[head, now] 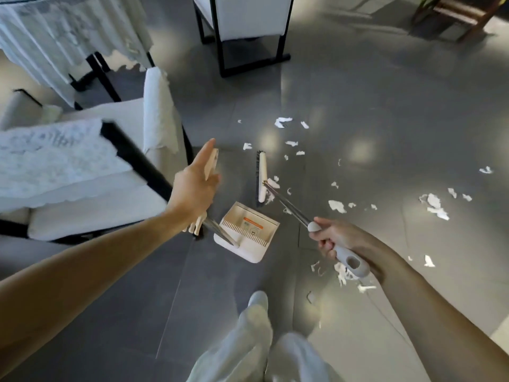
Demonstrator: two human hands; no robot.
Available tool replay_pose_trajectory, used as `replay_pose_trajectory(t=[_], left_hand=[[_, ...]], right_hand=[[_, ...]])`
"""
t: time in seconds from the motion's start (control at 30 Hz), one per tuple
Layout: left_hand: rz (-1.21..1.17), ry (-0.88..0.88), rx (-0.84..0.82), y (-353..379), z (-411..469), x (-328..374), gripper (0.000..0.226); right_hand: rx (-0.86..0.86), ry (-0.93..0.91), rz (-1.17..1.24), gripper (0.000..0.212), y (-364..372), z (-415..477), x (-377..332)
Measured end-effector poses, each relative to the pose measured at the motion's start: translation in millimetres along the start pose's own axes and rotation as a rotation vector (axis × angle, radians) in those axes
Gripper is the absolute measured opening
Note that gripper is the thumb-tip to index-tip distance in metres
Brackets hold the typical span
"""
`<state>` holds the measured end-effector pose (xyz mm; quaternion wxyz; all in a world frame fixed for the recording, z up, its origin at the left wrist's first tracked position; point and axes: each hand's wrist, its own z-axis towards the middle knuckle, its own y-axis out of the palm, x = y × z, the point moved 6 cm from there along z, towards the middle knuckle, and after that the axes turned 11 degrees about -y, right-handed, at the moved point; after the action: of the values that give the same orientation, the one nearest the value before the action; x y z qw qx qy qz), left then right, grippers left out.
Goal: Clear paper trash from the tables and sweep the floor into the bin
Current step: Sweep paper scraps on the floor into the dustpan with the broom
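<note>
My left hand (196, 186) grips the cream handle of a long-handled white dustpan (248, 232), index finger stretched along it. The pan rests on the grey floor, open side facing away. My right hand (330, 238) holds the grey grip of a broom whose metal pole runs up-left to a white broom head (262, 177) with dark bristles, standing just beyond the pan. White paper scraps (435, 205) are scattered over the floor to the right of the broom, and more paper scraps (343, 272) lie under my right wrist.
White-cushioned chairs with black frames stand at the left (118, 150) and at the top centre (248, 20). A table with a lace cloth (55, 37) is at the top left. A wooden chair (462, 15) is at the top right. My legs (256, 340) are below.
</note>
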<state>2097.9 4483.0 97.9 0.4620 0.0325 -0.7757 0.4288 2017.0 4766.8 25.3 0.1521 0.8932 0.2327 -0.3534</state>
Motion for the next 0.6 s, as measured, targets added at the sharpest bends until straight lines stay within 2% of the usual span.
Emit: replay_pose_trajectory(t=[0.1, 0.3, 0.6], left_hand=[[0.015, 0.03, -0.003, 18, 61, 47, 0.068], [-0.015, -0.029, 0.029, 66, 187, 114, 0.065], [-0.032, -0.296, 0.218, 132, 364, 186, 0.066]], right_hand=[[0.012, 0.024, 0.027, 0.057, -26, 47, -55], [-0.038, 0.044, -0.034, 0.064, -86, 163, -158], [-0.204, 0.065, -0.263, 0.068, -161, 345, -350]])
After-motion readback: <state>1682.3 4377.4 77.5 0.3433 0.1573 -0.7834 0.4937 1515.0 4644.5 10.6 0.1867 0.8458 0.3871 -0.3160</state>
